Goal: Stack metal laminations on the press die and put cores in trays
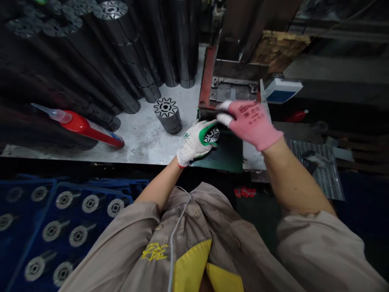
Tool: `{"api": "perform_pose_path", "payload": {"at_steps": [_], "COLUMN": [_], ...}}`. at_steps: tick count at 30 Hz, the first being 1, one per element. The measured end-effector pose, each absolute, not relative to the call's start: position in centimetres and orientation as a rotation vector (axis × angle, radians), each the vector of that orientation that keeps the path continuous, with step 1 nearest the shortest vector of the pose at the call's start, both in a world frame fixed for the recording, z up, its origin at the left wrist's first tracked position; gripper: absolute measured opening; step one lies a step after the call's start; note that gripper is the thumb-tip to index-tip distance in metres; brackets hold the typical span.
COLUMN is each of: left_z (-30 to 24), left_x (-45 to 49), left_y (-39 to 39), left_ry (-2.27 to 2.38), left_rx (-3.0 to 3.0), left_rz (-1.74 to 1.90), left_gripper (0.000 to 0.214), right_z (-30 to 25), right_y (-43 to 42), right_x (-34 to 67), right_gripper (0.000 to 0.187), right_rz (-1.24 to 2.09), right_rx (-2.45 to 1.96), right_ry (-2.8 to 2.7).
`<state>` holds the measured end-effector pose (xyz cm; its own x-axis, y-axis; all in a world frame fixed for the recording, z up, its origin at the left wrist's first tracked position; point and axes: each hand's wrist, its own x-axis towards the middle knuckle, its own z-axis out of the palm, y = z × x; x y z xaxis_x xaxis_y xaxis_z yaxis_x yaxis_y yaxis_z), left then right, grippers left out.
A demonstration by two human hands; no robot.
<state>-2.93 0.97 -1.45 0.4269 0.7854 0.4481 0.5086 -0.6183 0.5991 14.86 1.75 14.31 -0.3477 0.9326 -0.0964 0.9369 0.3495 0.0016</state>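
Note:
My left hand, in a white glove with a green palm, wraps round a slotted metal rotor core on the dark green surface before the press fixture. Only the core's top face shows between thumb and fingers. My right hand, in a pink glove with white fingertips, hovers to the right of that core, at the front of the fixture. Its thumb and forefinger are apart and slightly blurred, with nothing visible between them; its other fingers are hidden. A second rotor core stands upright left of my left hand.
Tall stacks of cores crowd the bench's back left. A red bottle with a clear nozzle lies before them. Blue trays holding several cores on shafts sit low at left. A white box with a blue panel is beside the fixture.

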Motion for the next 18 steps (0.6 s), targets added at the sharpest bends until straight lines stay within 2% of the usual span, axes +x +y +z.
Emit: {"api": "perform_pose_path", "payload": {"at_steps": [4,7,13,16,18], "left_z": [-1.4,-1.5,-1.5,-1.1,-0.9], "left_x": [-2.4,-1.8,-2.3,-2.8,-3.0], "left_y": [0.7,0.4,0.5,0.7,0.8], "left_ry": [1.233,1.376,1.299,1.200,1.158], "left_rx": [2.295,2.231,2.231,2.269,2.290], "left_rz": [0.985,0.962,0.984,0.975,0.950], "left_gripper": [0.088,0.093,0.083,0.077,0.074], "right_z": [14.3,13.3,10.6,8.5,8.4], "right_y": [4.4,4.9,0.9,-0.3,-0.5], "right_x": [16.2,16.8,16.6,15.6,15.1], "right_gripper": [0.057,0.056,0.033,0.031,0.033], "right_rz": [0.337,0.372,-0.050,-0.253,-0.274], "right_rx": [2.024,1.978,1.911,1.724,1.555], "right_ry": [2.466,2.625,2.608,2.577,2.546]}}
